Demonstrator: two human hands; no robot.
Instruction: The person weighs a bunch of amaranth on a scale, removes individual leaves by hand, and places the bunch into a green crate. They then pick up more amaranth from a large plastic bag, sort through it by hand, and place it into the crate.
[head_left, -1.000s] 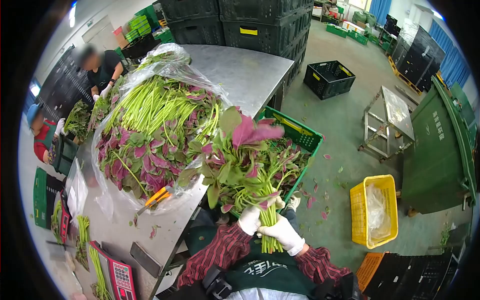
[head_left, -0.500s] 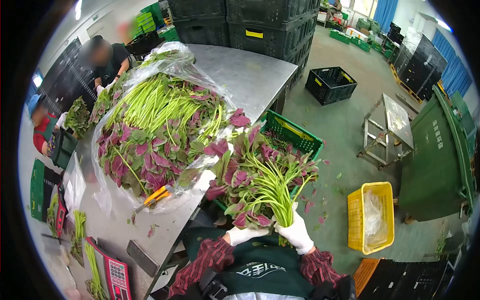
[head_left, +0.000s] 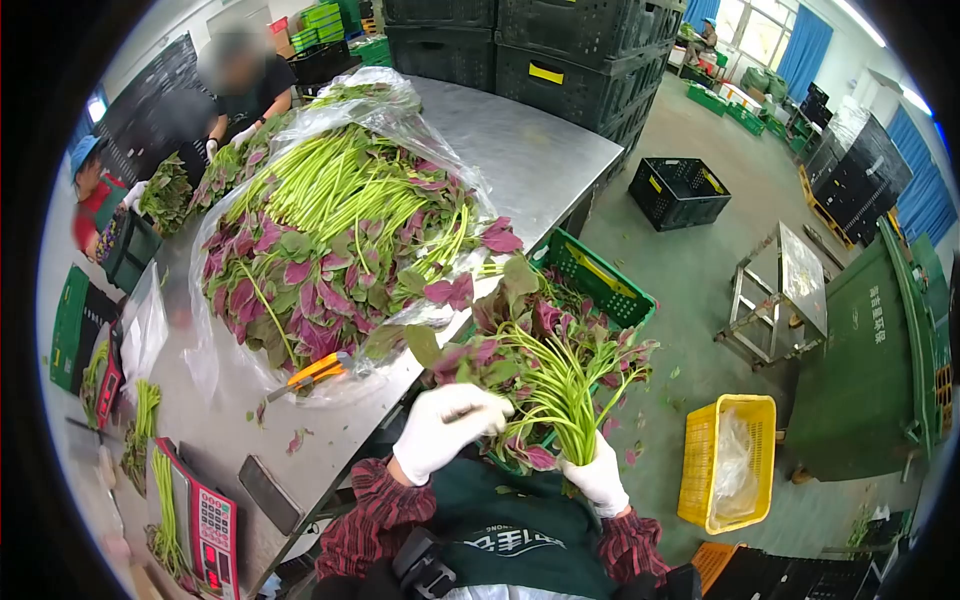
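My right hand (head_left: 597, 478), in a white glove, grips the stem ends of a bunch of red-and-green leafy amaranth (head_left: 545, 365) held over a green crate (head_left: 600, 272). My left hand (head_left: 445, 425), also gloved, is curled at the bunch's left side among the lower leaves. A large heap of the same greens (head_left: 330, 225) lies on clear plastic on the steel table (head_left: 520, 150) to my left.
Orange-handled scissors (head_left: 315, 372) lie by the heap. A scale (head_left: 205, 520) and loose stems sit at the table's near end. Other people (head_left: 235, 85) work greens at the far left. A yellow basket (head_left: 725, 460), black crates (head_left: 680, 188) and a metal stand (head_left: 790, 275) occupy the floor.
The bunch was tipped from leaves-up to leaning away over the crate. My left hand let go of the stems and moved up to the bunch's left side.
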